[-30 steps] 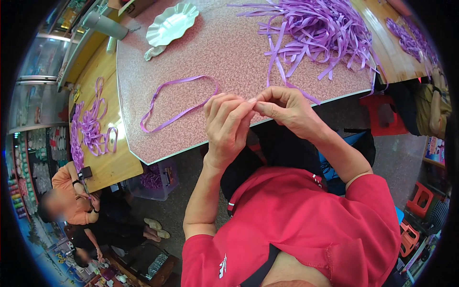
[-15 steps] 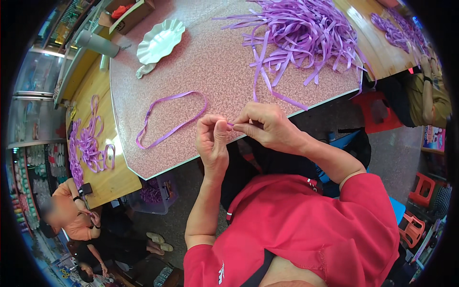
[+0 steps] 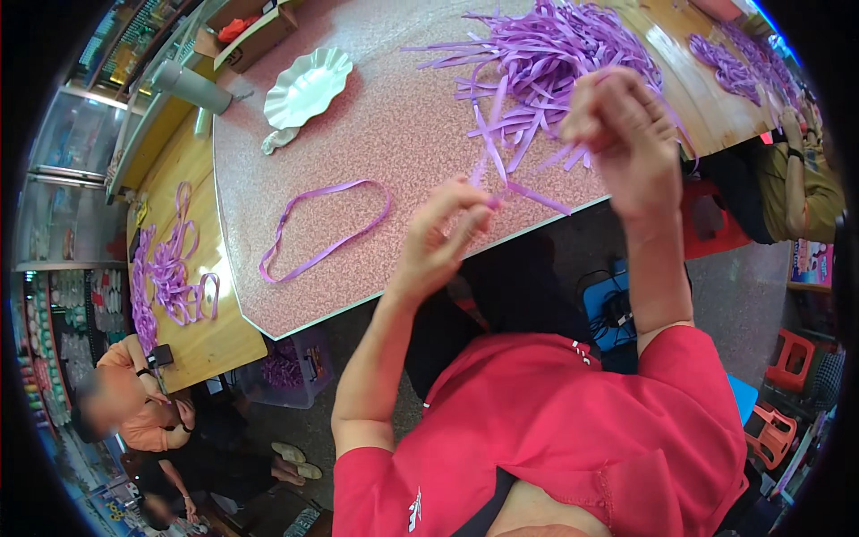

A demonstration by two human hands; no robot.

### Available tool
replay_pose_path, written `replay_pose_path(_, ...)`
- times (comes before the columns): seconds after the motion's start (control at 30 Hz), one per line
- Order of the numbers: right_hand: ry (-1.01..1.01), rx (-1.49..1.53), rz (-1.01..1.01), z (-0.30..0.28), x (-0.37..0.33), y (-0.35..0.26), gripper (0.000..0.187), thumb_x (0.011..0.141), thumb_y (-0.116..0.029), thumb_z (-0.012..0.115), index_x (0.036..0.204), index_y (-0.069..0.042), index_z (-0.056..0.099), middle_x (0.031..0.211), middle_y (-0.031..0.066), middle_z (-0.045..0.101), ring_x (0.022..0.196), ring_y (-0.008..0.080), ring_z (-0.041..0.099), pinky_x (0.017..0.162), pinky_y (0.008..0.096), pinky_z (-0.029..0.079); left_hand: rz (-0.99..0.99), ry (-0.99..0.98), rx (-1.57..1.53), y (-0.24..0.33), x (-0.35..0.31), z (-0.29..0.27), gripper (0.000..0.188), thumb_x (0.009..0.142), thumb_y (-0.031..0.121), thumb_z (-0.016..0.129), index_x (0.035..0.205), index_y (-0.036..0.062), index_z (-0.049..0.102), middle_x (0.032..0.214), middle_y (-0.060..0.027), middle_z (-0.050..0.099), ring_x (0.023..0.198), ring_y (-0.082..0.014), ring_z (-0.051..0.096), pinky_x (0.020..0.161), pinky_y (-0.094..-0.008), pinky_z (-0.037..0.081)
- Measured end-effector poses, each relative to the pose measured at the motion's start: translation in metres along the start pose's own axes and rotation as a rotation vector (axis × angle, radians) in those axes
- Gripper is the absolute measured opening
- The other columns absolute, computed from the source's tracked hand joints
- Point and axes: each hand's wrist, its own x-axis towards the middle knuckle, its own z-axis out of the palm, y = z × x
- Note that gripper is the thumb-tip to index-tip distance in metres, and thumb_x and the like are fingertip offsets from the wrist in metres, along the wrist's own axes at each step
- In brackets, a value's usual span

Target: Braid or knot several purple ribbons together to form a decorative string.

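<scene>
My left hand (image 3: pixel 438 234) is above the near edge of the table, thumb and fingertips pinched on a purple ribbon (image 3: pixel 493 204). A blurred strip of ribbon runs up beside its fingers. My right hand (image 3: pixel 625 143) is raised before the pile of purple ribbons (image 3: pixel 555 63); its fingers look curled together, but motion smears them and whatever they hold cannot be made out. On the table left of my left hand lies a single loop of purple ribbon (image 3: pixel 327 253).
A white scalloped dish (image 3: pixel 309 88), a grey tumbler (image 3: pixel 192 87) and a cardboard box (image 3: pixel 255 36) stand at the far left. More ribbons lie on wooden side tables (image 3: pixel 210 345). Other people sit at both sides. A red stool (image 3: pixel 716 228) stands at the right.
My hands have parted: the right has swung up and right toward the pile, while the left has shifted slightly right and away from me. The ribbon loop stays on the table.
</scene>
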Motion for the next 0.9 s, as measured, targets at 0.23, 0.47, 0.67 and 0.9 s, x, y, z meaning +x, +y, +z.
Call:
replay_pose_path(0.23,0.058,0.084,-0.034,-0.098,0.032,-0.03,0.019,0.102,-0.012,0.053,0.111,0.0,0.065,0.096,0.0057,0.059,0.085,0.0132,0.056,0.088,0.0342,0.051,-0.132,0.151,-0.038,0.005,0.051,-0.046,0.023,0.092,0.02,0.071,0.108,0.0046,0.071,0.098,-0.0047,0.071,0.094,-0.0132,0.062,0.084,-0.0269,0.048)
replay_pose_path(0.47,0.388,-0.106,-0.178,-0.222,0.085,-0.057,0.016,0.098,-0.011,0.062,0.107,0.001,0.067,0.092,0.0073,0.067,0.083,0.0161,0.064,0.084,0.0322,0.053,-0.195,0.239,0.085,-0.044,0.048,-0.075,0.014,0.095,0.016,0.068,0.104,0.005,0.068,0.093,0.0025,0.064,0.089,-0.0059,0.056,0.081,-0.0215,0.044)
replay_pose_path(0.67,0.485,-0.571,-0.124,-0.298,0.15,-0.079,0.018,0.094,-0.016,0.063,0.109,-0.007,0.07,0.097,0.0099,0.071,0.086,0.024,0.068,0.081,0.0345,0.055,-0.159,0.334,-0.028,-0.067,0.085,-0.065,0.014,0.096,0.015,0.067,0.105,0.0041,0.068,0.091,0.0019,0.063,0.087,-0.0067,0.057,0.079,-0.0217,0.044)
replay_pose_path(0.9,0.235,-1.268,-0.409,-0.205,0.162,-0.011,0.018,0.093,-0.016,0.064,0.105,-0.004,0.072,0.099,0.008,0.073,0.084,0.0206,0.068,0.073,0.0315,0.055,-0.097,0.452,0.323,-0.076,0.089,-0.054,0.009,0.093,0.011,0.068,0.097,0.0023,0.068,0.086,-0.001,0.064,0.079,-0.0099,0.058,0.074,-0.0248,0.046)
